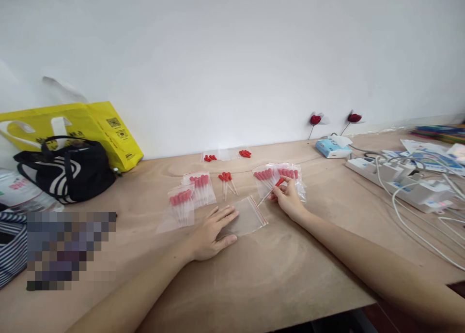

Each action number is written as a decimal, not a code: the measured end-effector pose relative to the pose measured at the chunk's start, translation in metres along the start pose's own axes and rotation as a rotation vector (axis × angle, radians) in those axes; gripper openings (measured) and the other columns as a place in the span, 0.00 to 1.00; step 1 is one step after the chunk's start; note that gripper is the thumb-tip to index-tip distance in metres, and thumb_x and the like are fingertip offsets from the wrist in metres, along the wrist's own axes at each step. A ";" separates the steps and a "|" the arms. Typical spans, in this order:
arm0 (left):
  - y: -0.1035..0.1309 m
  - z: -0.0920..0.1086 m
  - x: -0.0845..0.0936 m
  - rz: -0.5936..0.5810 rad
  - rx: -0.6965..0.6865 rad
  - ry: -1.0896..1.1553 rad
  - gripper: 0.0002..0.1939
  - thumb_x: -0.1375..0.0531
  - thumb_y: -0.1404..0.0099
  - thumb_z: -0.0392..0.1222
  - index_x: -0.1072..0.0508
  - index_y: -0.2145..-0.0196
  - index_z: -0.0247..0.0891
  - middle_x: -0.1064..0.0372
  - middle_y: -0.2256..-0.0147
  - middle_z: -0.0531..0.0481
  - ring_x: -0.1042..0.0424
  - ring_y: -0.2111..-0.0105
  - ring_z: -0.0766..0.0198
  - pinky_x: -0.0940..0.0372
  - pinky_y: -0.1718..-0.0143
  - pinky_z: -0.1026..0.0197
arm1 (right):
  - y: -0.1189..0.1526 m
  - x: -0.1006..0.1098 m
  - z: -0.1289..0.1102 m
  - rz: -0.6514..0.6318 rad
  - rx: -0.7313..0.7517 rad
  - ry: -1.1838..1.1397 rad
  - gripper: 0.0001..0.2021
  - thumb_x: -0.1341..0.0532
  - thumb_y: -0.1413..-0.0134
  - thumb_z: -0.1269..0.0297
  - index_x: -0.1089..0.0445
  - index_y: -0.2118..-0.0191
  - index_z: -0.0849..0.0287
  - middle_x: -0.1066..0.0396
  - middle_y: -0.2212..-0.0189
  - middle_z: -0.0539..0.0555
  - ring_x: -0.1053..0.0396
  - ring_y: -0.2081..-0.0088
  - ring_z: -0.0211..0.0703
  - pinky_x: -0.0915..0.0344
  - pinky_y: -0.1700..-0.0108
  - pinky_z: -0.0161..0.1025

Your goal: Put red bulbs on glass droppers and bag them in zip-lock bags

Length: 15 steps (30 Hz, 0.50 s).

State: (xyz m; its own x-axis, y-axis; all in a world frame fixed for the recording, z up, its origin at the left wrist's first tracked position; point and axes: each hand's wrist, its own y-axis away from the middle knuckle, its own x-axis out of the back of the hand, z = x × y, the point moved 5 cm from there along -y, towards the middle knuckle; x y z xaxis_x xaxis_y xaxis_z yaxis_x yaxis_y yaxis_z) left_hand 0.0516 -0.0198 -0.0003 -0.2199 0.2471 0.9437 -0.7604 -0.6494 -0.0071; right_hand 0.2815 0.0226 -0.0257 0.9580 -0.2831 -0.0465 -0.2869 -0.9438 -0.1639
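Note:
A clear zip-lock bag [247, 218] lies flat on the table, its red-lined mouth facing right. My left hand [215, 232] rests on the closed end with fingers stretched out. Between the fingertips of my right hand [286, 196] is a dropper [279, 182] with a red rubber bulb, its thin clear tube slanting down to the bag's mouth. Whether the tip is inside cannot be told. Just beyond the bag lie several loose droppers [226, 178]. Filled bags of droppers sit on both sides, a left stack [180, 202] and a right stack [265, 175].
Small piles of red bulbs [245, 154] lie near the wall beside flat plastic bags [225, 154]. At the right are a tissue pack [329, 149] and a power strip [399, 183] with trailing cables. A black bag [69, 168] and a yellow bag [116, 134] stand left.

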 end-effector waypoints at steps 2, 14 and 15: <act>0.000 0.000 0.001 0.010 -0.006 -0.006 0.28 0.52 0.37 0.54 0.50 0.42 0.45 0.56 0.40 0.47 0.56 0.41 0.57 0.61 0.42 0.46 | 0.000 -0.001 0.001 -0.005 -0.007 -0.016 0.22 0.44 0.55 0.58 0.54 0.56 0.56 0.40 0.80 0.42 0.35 0.80 0.36 0.38 0.77 0.35; 0.002 -0.006 -0.002 0.076 0.023 0.046 0.21 0.57 0.34 0.47 0.42 0.45 0.43 0.57 0.40 0.47 0.56 0.41 0.55 0.54 0.43 0.49 | 0.017 -0.024 0.001 -0.161 -0.031 -0.107 0.18 0.46 0.55 0.49 0.50 0.63 0.55 0.36 0.78 0.43 0.35 0.81 0.33 0.39 0.76 0.33; 0.002 -0.007 -0.002 0.094 0.032 0.050 0.21 0.57 0.34 0.47 0.41 0.45 0.43 0.56 0.41 0.47 0.54 0.42 0.54 0.52 0.44 0.49 | 0.018 -0.025 0.001 -0.188 -0.032 -0.090 0.18 0.45 0.55 0.49 0.49 0.64 0.56 0.35 0.78 0.44 0.36 0.81 0.33 0.39 0.76 0.33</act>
State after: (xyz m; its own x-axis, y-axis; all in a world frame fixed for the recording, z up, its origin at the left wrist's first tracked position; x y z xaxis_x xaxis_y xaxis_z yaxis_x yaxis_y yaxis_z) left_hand 0.0463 -0.0162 -0.0041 -0.3201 0.2195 0.9216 -0.7151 -0.6941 -0.0831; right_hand 0.2520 0.0130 -0.0282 0.9906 -0.0865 -0.1060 -0.1016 -0.9840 -0.1464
